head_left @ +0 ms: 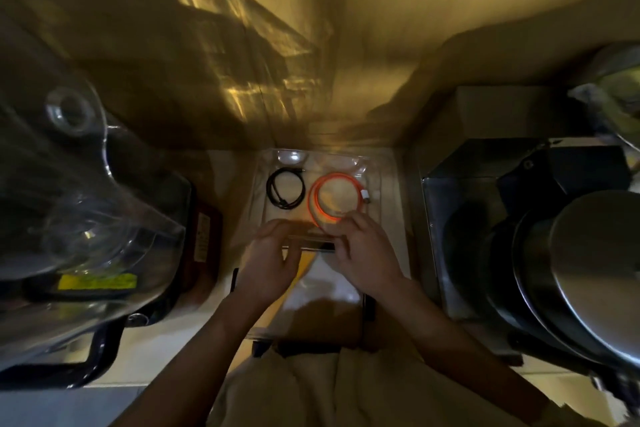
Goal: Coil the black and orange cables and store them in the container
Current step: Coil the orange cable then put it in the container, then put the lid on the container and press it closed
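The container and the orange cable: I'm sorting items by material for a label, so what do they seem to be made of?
The container looks like clear, glossy plastic: the surface beneath shows through it and its rim catches highlights. The orange cable seems sheathed in smooth rubber or plastic, possibly flat, with a white, probably plastic plug; dim light leaves the finish uncertain.

The open lane is a narrow strip of bench [225,184] running straight ahead between two walls of clutter. On the left a clear plastic blender jug [86,191] leans in; on the right a metal box [460,236] and stacked steel pots [571,270] close it off. Both hands [273,253] fill the near end, and a wall stands behind the clear container [377,180].
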Demonstrator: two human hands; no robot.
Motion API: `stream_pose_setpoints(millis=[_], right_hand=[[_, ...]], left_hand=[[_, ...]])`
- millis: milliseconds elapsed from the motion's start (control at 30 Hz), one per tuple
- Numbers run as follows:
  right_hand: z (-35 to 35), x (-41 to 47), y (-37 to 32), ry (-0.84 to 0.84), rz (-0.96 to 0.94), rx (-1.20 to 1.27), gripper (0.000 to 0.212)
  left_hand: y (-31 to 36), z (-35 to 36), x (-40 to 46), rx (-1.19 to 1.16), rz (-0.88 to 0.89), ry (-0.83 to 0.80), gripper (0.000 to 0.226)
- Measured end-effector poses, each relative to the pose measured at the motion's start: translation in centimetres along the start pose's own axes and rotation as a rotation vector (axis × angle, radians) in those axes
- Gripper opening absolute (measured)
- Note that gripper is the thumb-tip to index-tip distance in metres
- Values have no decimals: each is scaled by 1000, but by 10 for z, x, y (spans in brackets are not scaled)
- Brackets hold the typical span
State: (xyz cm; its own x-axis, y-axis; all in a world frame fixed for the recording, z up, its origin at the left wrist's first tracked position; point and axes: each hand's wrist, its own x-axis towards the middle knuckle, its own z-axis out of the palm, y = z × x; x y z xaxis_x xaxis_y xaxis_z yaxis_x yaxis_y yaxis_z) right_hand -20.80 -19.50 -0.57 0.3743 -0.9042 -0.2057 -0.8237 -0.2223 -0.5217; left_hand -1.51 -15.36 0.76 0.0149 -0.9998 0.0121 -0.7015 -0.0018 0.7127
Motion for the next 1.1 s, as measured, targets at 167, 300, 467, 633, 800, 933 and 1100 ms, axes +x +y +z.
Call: stream_pose_setpoints(millis=[167,300,467,633,800,933,1100], right_hand=[[7,-47,4,170,-18,167,35],[22,-79,18,147,93,276,20],[40,-100,32,9,335,386,28],[49,-105,32,6,490,566,30],[54,-103,38,45,586,640,31],[64,-101,48,-11,635,655,31],[64,-109,50,-24,643,670,18]], left_hand=[[-18,-14,-48,47,-240,112,23],[-41,-14,-81,62,-444,115,21],[-55,-10,-96,61,-617,77,32],[-64,-7,-99,15,-698,16,46],[-71,-5,-98,-50,-745,-8,46],[-71,-3,-101,21,-738,-63,47],[-83,-1,-117,22,-792,-86,38]])
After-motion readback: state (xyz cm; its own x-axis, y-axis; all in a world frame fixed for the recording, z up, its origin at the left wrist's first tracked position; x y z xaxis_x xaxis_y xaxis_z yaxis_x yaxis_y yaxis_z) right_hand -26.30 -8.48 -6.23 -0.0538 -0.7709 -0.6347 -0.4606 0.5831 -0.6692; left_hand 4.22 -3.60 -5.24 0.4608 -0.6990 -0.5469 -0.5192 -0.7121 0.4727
